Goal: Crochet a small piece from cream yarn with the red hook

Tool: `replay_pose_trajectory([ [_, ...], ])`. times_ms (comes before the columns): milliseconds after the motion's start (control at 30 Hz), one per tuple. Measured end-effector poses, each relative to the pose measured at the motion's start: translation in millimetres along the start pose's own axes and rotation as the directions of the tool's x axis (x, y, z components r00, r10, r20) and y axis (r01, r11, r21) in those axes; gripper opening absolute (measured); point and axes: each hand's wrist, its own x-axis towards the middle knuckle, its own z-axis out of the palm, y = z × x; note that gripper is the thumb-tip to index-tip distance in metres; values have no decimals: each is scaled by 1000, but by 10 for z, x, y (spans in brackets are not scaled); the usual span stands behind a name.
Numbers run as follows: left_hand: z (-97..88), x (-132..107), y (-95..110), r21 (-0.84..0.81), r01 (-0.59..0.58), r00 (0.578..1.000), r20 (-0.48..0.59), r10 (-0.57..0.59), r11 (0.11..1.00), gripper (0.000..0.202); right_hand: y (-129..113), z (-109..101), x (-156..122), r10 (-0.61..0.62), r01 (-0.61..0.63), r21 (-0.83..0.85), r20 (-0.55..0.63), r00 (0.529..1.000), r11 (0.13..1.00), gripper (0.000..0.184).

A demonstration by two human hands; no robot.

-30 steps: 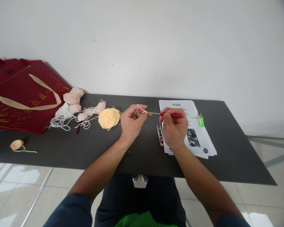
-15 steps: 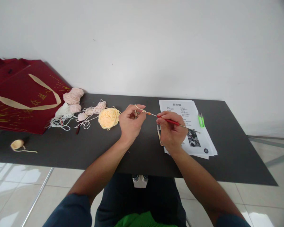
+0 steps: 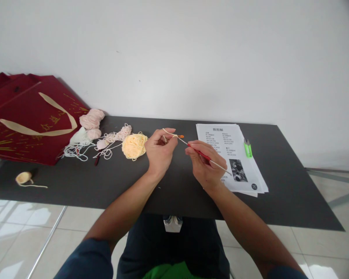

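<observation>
My left hand (image 3: 162, 150) is closed on a small piece of cream crochet work, mostly hidden by the fingers, with a strand of yarn looped over the index finger. An orange stitch marker (image 3: 180, 136) sticks out from the piece at the fingertips. In my right hand (image 3: 208, 162) is a crochet hook (image 3: 203, 154) with a red grip, held like a pen. Its tip points left toward the work, close to the marker. The yellow yarn ball (image 3: 134, 146) lies just left of my left hand.
Printed sheets (image 3: 237, 170) lie under and beyond my right hand, with green thread snips (image 3: 247, 148) on them. Pink yarn (image 3: 92, 118) and white yarn (image 3: 78, 138) sit by a red gift bag (image 3: 31, 124). A small cream crocheted cup (image 3: 23, 178) rests at the table's left.
My right hand has drawn back slightly left and down, and the hook now slants more steeply. The left hand has shifted slightly left.
</observation>
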Motion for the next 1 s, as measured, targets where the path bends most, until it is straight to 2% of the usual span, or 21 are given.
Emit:
replay_pose_trajectory([
  [33, 0, -2, 4, 14, -16, 1000, -5, 16, 1000, 20, -14, 22, -5, 96, -95, 32, -27, 995, 995, 17],
  [100, -1, -8, 15, 39, -53, 998, -13, 53, 998, 19, -56, 71, -2, 292, -284, 109, -69, 954, 953, 10],
  [200, -1, -17, 27, 63, -81, 996, -21, 82, 995, 19, -119, 121, 23, 454, -432, 191, -88, 887, 882, 10],
  [267, 3, -19, 25, 64, -82, 996, -31, 84, 995, 18, -134, 122, 33, 470, -448, 197, -79, 879, 872, 11],
  [300, 5, -19, 21, 59, -75, 996, -38, 78, 995, 18, -131, 113, 31, 451, -433, 184, -73, 889, 883, 10],
  [400, 14, -12, 0, 37, -25, 998, -56, 27, 999, 18, -97, 68, 1, 297, -292, 91, -38, 954, 952, 9],
  [467, 17, -7, -9, 38, 6, 998, -62, -3, 999, 18, -78, 45, -19, 210, -209, 41, -9, 978, 977, 10],
  [500, 17, -5, -10, 39, 11, 998, -63, -9, 999, 18, -75, 39, -21, 202, -202, 35, -2, 979, 979, 9],
  [567, 17, -3, -2, 19, 20, 998, -56, -19, 1000, 20, -78, 40, 1, 288, -286, 80, -13, 957, 955, 9],
  [633, 17, -5, 13, -35, 41, 999, -25, -42, 999, 24, -79, 46, 58, 450, -436, 201, -26, 893, 877, 8],
  [667, 17, -7, 21, -66, 55, 998, -3, -55, 996, 26, -74, 47, 96, 539, -514, 280, -15, 842, 811, 10],
  [767, 15, -16, 35, -151, 94, 994, 67, -85, 984, 26, -35, 33, 201, 662, -599, 512, 77, 746, 615, 15],
  [867, 13, -25, 37, -217, 126, 986, 131, -99, 968, 28, 16, 14, 242, 699, -647, 602, 196, 687, 467, 19],
  [1000, 7, -38, 49, -217, 121, 982, 168, -85, 969, 28, 73, 31, 209, 705, -677, 626, 272, 655, 387, 18],
])
